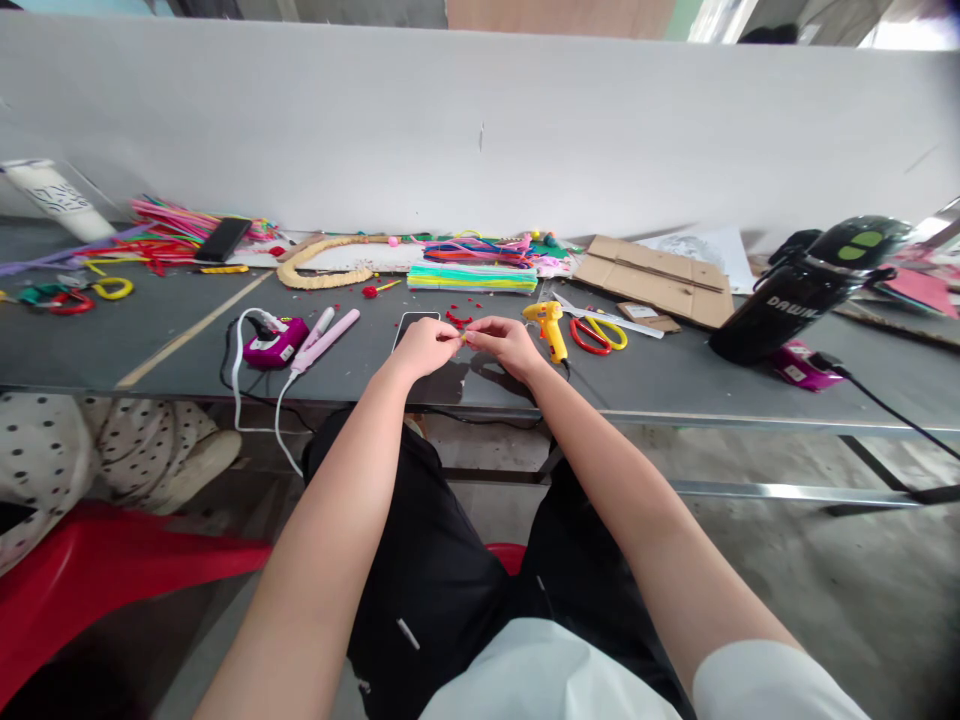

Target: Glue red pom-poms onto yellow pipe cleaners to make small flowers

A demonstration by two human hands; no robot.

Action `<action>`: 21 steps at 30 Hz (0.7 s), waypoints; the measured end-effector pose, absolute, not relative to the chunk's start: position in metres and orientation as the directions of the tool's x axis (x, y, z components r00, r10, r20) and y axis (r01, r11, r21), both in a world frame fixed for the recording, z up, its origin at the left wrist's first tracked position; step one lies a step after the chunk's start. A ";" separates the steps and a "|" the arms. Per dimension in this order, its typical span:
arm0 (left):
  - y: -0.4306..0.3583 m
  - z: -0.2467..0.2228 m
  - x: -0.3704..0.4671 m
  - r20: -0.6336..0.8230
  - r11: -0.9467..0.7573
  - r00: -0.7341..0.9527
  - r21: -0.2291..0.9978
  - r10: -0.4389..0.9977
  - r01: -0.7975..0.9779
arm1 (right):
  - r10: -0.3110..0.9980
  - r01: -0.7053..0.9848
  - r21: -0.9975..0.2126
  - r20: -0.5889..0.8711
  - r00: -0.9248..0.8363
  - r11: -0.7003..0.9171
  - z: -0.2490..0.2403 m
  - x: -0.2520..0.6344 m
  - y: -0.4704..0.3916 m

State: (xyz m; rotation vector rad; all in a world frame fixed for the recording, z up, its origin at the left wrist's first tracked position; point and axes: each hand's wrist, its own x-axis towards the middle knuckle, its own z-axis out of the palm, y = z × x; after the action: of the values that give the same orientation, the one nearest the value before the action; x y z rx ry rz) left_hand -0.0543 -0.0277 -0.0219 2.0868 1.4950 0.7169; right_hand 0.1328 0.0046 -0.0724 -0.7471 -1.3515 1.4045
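Note:
My left hand [426, 346] and my right hand [507, 345] meet above the table's front part, fingertips pinched together around a tiny yellowish piece [463, 338]. The piece is too small to make out well. Just behind the fingertips lie small red bits [458, 320] on the dark table. A phone [409, 322] lies partly under my left hand. To the right of my right hand stands a yellow glue gun [552, 328], with red and yellow scissors [600, 335] beside it.
Bundled colored pipe cleaners [472, 278] lie behind my hands. A pink hair straightener [326, 340] and purple power socket [276, 343] are left; cardboard [652, 280] and a black bottle [787, 300] are right. A person's dotted clothing [142, 440] shows at far left.

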 end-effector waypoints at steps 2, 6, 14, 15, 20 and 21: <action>-0.028 -0.021 -0.054 0.145 -0.298 0.270 0.642 0.952 0.707 | 0.929 -0.230 -0.964 0.205 -0.307 0.137 -0.072 0.133 0.005; -0.028 -0.020 -0.054 0.137 -0.289 0.266 0.653 0.954 0.699 | 0.934 -0.223 -0.969 0.176 -0.310 0.109 -0.070 0.133 0.003; -0.027 -0.021 -0.054 0.110 -0.264 0.262 0.681 0.959 0.683 | 0.940 -0.206 -0.969 0.193 -0.281 0.137 -0.065 0.133 -0.001; -0.027 -0.022 -0.054 0.105 -0.260 0.261 0.684 0.960 0.682 | 0.941 -0.201 -0.970 0.192 -0.279 0.138 -0.065 0.133 -0.001; -0.025 -0.025 -0.054 0.091 -0.241 0.251 0.699 0.964 0.673 | 0.953 -0.185 -0.977 0.152 -0.261 0.105 -0.067 0.131 0.001; -0.024 -0.025 -0.054 0.090 -0.237 0.248 0.709 0.965 0.664 | 0.954 -0.192 -0.977 0.144 -0.262 0.095 -0.067 0.131 0.001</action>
State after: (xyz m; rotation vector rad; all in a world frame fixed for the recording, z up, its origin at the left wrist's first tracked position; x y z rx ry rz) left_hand -0.0544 -0.0242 -0.0250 1.9822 1.4777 0.7219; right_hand 0.1306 0.0014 -0.0674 -0.8426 -1.3249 1.3932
